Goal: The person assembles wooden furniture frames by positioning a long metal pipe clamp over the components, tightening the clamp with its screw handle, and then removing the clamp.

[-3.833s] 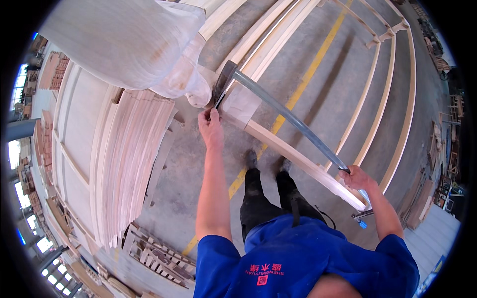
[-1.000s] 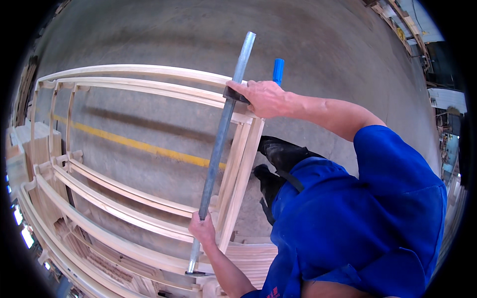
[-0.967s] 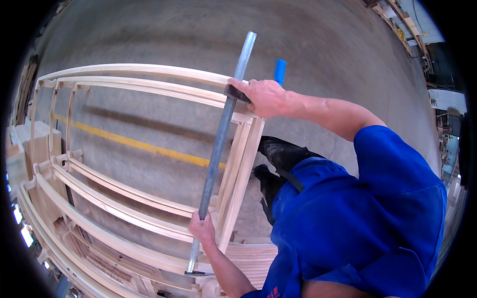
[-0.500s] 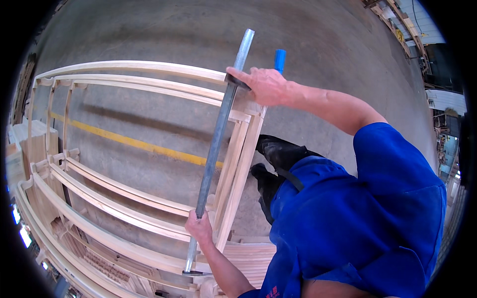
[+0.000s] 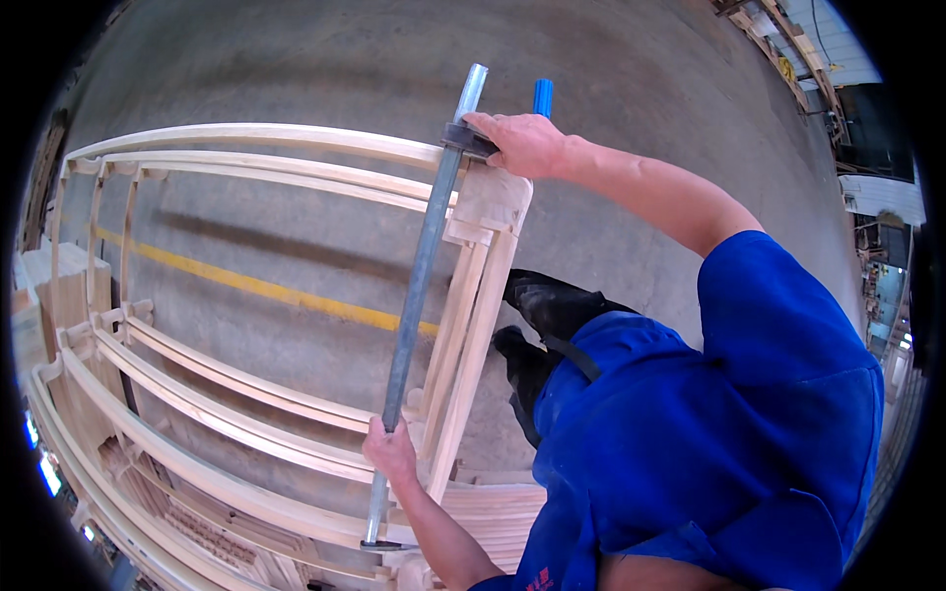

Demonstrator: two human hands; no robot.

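A long steel bar clamp (image 5: 419,286) lies across one end of a pale wooden frame (image 5: 483,335). My left hand (image 5: 391,450) is wrapped round the clamp's bar near its lower end, just above the fixed jaw (image 5: 387,545), which sits by the lower rails. At the far end my right hand (image 5: 522,143) is closed on the dark sliding jaw (image 5: 463,138), its index finger stretched along it. Past that hand sticks up the clamp's blue handle (image 5: 543,97). The sliding jaw is at the frame's upper corner block (image 5: 493,194); whether it touches the wood is hard to tell.
Long curved rails (image 5: 276,138) run left from the frame's end. More wooden parts are stacked at the far left (image 5: 74,286) and lower down (image 5: 493,502). A yellow line (image 5: 266,288) crosses the concrete floor (image 5: 611,59). My dark shoes (image 5: 537,295) stand beside the frame.
The clamp's upper end has shifted left, and my right hand has moved up and slightly left with the sliding jaw, uncovering the corner block. My left hand has barely moved.
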